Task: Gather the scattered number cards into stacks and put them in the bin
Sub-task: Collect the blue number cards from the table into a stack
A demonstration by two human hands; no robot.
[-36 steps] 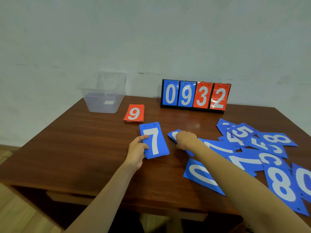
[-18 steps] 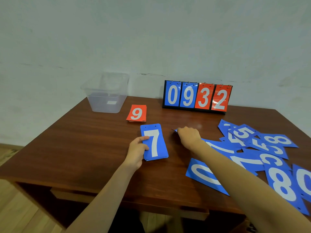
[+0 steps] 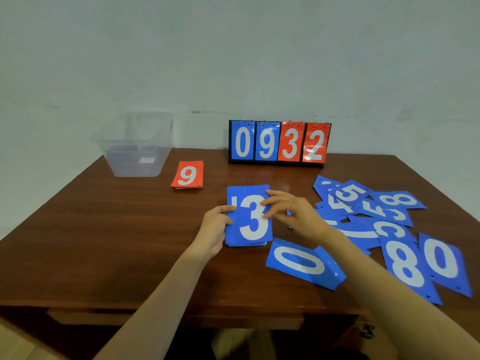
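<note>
A stack of blue number cards (image 3: 253,224) lies mid-table with a white 3 on top. My left hand (image 3: 215,229) holds the stack's left edge, thumb on top. My right hand (image 3: 291,211) has its fingertips on the right side of the 3 card. A blue 0 card (image 3: 304,263) lies just right of the stack, near me. Several more blue cards (image 3: 384,214) lie scattered and overlapping at the right. A stack of red cards (image 3: 187,174) topped with a 9 sits beside the clear plastic bin (image 3: 135,146) at the back left.
A flip scoreboard (image 3: 279,142) showing 0932 stands at the back against the wall. The wooden table (image 3: 104,229) has bare surface on its left half. Its front edge runs below my forearms.
My right hand brought a blue 3 card from the right and laid it on the stack, covering the 7. My left hand stayed at the stack's left edge.
</note>
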